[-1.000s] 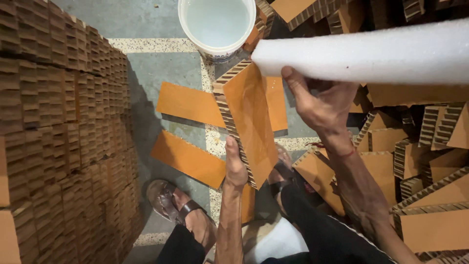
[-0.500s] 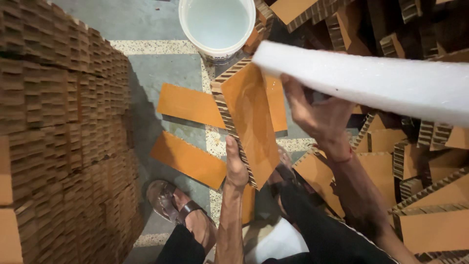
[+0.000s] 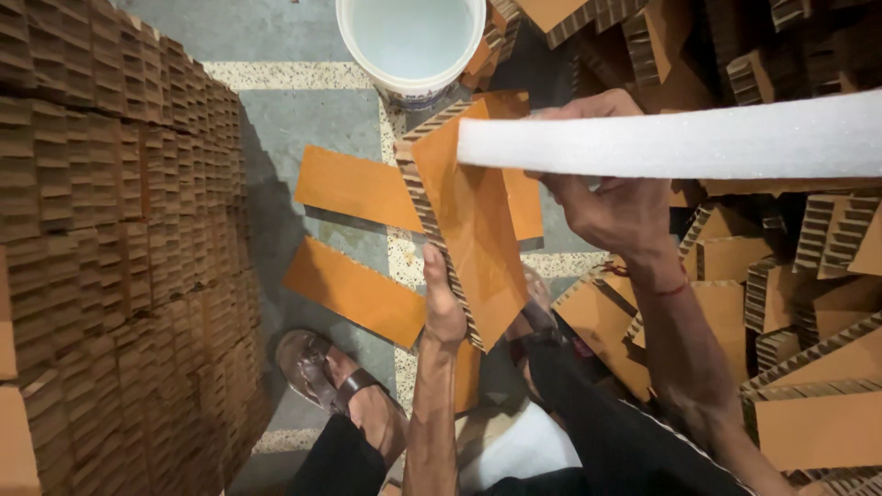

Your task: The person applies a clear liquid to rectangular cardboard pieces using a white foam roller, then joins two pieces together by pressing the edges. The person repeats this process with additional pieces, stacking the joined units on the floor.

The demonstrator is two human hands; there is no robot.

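My left hand (image 3: pixel 443 308) grips the lower edge of an orange honeycomb cardboard block (image 3: pixel 469 216), held tilted in the middle of the view. My right hand (image 3: pixel 611 197) holds a long white foam strip (image 3: pixel 680 142) that runs from the block's top off to the right edge. The strip's left end lies across the upper face of the block. My right wrist carries a thin red thread.
A white bucket (image 3: pixel 412 46) stands at the top. Flat orange cardboard pieces (image 3: pixel 354 289) lie on the grey floor. A tall stack of honeycomb blocks (image 3: pixel 110 248) fills the left; a loose heap of them (image 3: pixel 790 276) sits on the right. My sandalled foot (image 3: pixel 326 372) is below.
The foam strip has swung from a slant to nearly level and come lower across the block's top. My right hand moved up with it. The left hand has not moved.
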